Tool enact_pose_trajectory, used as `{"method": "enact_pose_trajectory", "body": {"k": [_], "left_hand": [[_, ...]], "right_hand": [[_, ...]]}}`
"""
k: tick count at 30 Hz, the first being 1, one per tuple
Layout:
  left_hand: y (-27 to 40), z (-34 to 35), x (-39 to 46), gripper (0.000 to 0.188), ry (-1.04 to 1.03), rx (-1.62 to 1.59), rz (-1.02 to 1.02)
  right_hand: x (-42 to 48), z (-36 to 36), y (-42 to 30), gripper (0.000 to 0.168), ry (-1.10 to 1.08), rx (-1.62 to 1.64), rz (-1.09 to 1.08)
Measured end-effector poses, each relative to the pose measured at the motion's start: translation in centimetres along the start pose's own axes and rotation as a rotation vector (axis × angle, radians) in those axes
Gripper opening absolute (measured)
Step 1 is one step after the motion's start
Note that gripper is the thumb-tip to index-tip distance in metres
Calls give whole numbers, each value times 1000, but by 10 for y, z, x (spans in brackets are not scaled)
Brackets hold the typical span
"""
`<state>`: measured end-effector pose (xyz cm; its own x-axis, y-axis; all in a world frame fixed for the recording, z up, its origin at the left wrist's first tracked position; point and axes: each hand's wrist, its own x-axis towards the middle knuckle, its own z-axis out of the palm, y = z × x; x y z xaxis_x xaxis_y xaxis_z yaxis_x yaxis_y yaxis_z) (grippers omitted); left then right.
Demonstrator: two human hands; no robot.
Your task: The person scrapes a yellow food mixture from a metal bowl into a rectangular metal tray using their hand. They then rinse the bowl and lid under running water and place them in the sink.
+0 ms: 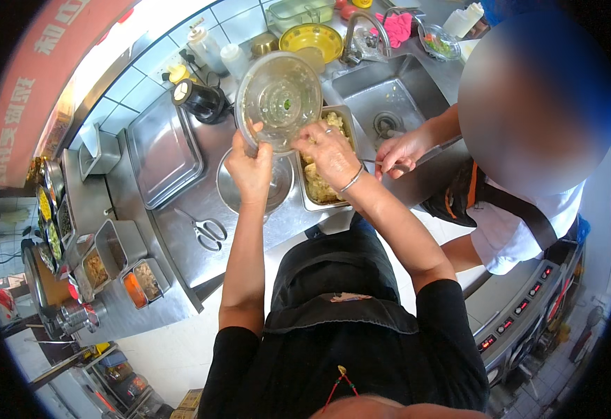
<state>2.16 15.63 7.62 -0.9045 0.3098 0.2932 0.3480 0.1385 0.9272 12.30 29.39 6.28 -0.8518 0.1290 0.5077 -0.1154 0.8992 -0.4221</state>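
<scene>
My left hand point(253, 162) grips the rim of a clear plastic bowl point(278, 99), which is tilted up and has bits of food and a green scrap inside. At the bowl's lower right edge is my right hand point(329, 149), fingers bent; whether they pinch anything is hidden. Beneath that hand lies a rectangular metal tray point(318, 207) of pale yellowish chunky food point(320, 184). A round metal bowl point(225, 183) stands under my left hand, partly covered by it. Scissors point(208, 233) with grey handles lie on the steel counter to the left.
A co-worker's hand point(400, 154) holds a thin metal utensil close to the tray's right side. Behind it is a steel sink point(389, 94) with a faucet point(355, 39). An empty metal tray point(164, 152), a black appliance point(200, 99) and squeeze bottles point(206, 47) stand at the left and back.
</scene>
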Motion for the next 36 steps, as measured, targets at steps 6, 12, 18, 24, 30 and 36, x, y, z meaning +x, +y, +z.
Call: {"method": "enact_pose_trajectory", "body": {"k": [6,12,18,24,30,36], "left_hand": [[0,0,3,38,3,-41,19],[13,-3,2,39,-60,-6,6],[12,-8,4,37,-59,49,34],[23,-9,4,37,-63,193,160],[15,-6,7,41,-80,290,380],[21,-2,5,42,-108,277,421]], "right_hand": [[6,6,6,13,109,189,145],[14,23,6,10,166,347,218],[20,14,30,7,176,94,62],[15,14,37,8,87,-9,194],[20,12,18,23,-171,17,469],[25,18,25,15,-194,-150,444]]}}
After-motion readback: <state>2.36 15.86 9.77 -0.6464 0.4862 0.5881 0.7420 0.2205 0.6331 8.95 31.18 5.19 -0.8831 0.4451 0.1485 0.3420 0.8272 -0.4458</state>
